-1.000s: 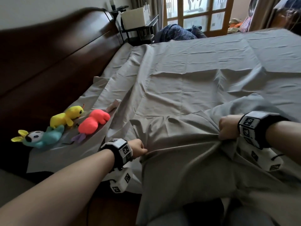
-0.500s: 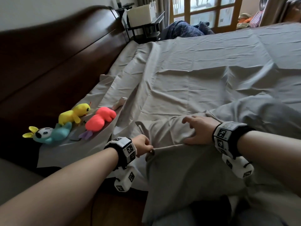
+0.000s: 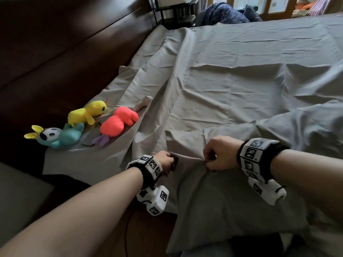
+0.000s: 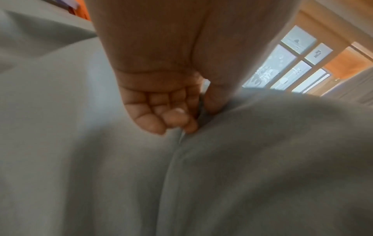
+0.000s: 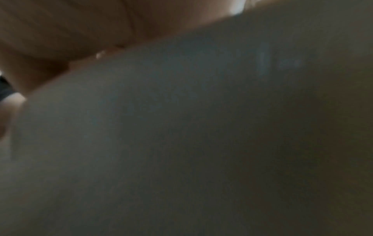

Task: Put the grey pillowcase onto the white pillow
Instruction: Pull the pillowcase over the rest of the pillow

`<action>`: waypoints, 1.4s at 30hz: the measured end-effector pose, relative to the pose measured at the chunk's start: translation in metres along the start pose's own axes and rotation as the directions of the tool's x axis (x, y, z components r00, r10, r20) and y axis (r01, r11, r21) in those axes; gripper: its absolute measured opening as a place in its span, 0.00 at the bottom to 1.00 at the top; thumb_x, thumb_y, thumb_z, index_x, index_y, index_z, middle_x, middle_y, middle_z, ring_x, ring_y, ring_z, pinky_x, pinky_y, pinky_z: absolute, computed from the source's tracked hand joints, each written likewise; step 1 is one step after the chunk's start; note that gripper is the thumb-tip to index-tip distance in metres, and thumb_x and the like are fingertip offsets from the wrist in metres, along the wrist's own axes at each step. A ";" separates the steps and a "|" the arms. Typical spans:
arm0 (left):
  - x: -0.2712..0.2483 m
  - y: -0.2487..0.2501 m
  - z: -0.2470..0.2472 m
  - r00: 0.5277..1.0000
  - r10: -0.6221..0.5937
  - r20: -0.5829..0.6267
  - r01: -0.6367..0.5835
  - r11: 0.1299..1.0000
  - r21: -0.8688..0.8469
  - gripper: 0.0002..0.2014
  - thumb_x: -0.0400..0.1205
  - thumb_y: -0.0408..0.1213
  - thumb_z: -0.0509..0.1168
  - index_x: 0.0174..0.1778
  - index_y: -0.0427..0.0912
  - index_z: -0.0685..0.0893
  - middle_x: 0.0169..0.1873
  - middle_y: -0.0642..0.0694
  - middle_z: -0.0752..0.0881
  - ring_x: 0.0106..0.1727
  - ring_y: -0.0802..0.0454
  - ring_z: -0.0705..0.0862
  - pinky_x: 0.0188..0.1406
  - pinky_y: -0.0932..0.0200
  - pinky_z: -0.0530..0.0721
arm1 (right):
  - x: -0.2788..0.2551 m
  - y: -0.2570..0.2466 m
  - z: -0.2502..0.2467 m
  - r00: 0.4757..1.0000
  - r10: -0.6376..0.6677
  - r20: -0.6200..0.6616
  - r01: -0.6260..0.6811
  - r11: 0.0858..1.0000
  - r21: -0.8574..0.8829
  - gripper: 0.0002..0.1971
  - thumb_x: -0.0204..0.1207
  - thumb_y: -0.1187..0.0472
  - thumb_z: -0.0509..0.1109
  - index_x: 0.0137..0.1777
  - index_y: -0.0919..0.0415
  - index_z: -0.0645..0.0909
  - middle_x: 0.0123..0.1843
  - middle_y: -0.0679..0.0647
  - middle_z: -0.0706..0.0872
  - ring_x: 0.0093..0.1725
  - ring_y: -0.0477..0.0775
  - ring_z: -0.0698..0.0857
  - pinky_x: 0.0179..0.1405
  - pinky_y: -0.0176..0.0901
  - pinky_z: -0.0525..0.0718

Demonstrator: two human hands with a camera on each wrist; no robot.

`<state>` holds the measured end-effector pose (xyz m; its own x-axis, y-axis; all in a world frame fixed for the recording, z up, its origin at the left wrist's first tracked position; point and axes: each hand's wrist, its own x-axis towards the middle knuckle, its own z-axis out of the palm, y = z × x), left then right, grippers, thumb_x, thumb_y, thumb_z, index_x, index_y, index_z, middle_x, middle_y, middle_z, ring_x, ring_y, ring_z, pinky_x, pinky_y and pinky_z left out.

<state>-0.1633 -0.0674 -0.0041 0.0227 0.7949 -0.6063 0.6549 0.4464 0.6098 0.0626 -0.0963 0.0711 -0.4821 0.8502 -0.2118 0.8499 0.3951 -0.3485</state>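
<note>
The grey pillowcase [image 3: 222, 197] lies bulging at the near edge of the bed, with the white pillow hidden inside it. My left hand [image 3: 166, 161] pinches the pillowcase's top edge at its left corner; in the left wrist view the thumb and curled fingers [image 4: 175, 118] clamp a fold of the pillowcase [image 4: 262, 159]. My right hand [image 3: 218, 153] pinches the same edge a little to the right, fingers curled. The right wrist view is dark, filled by blurred grey pillowcase [image 5: 201, 127].
A grey sheet [image 3: 241, 75] covers the bed. Three plush toys, yellow [image 3: 87, 113], pink [image 3: 118, 123] and teal [image 3: 57, 136], lie at the left by the dark headboard [image 3: 55, 52]. Blue bedding [image 3: 222, 14] and a black shelf [image 3: 172, 12] stand beyond the bed.
My right hand let go of the cloth at the right, moved left with fingers spread, and now pinches the edge close to my left hand. The left hand kept its grip.
</note>
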 end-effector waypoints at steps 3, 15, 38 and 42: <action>0.006 -0.006 0.007 0.987 0.113 -0.111 -0.096 0.984 0.152 0.08 0.80 0.32 0.62 0.38 0.42 0.85 0.25 0.46 0.80 0.20 0.52 0.77 0.12 0.67 0.74 | 0.004 -0.003 0.002 0.998 0.004 0.058 0.000 0.998 -0.064 0.09 0.61 0.46 0.72 0.29 0.48 0.78 0.30 0.44 0.82 0.33 0.48 0.81 0.37 0.38 0.82; -0.010 -0.008 0.005 0.994 0.024 0.102 -0.036 0.993 0.115 0.10 0.80 0.37 0.60 0.35 0.40 0.82 0.26 0.43 0.81 0.21 0.50 0.74 0.22 0.65 0.75 | 0.011 -0.010 0.003 0.997 0.031 0.070 -0.025 0.996 -0.087 0.07 0.61 0.50 0.71 0.28 0.50 0.78 0.28 0.46 0.81 0.32 0.50 0.81 0.37 0.40 0.84; -0.061 0.016 0.012 0.906 0.089 0.415 -0.419 0.346 0.840 0.11 0.77 0.37 0.66 0.49 0.33 0.86 0.45 0.35 0.88 0.47 0.40 0.86 0.38 0.58 0.76 | 0.000 -0.024 0.000 0.880 -0.014 0.475 0.065 0.994 -0.090 0.10 0.68 0.54 0.79 0.43 0.59 0.91 0.17 0.41 0.79 0.20 0.38 0.75 0.27 0.32 0.75; -0.053 0.049 0.006 0.935 0.232 0.267 -0.342 0.399 0.851 0.14 0.72 0.47 0.65 0.34 0.38 0.85 0.32 0.43 0.86 0.38 0.43 0.84 0.39 0.57 0.84 | -0.013 -0.026 0.000 0.844 -0.011 0.536 0.081 0.991 -0.108 0.08 0.72 0.57 0.77 0.36 0.61 0.88 0.11 0.43 0.76 0.14 0.38 0.74 0.18 0.25 0.72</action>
<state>-0.1279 -0.0902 0.0551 0.3748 0.7375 -0.5618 0.8963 -0.4431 0.0161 0.0469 -0.1175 0.0832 -0.5301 0.5273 -0.6641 0.8261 0.4977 -0.2643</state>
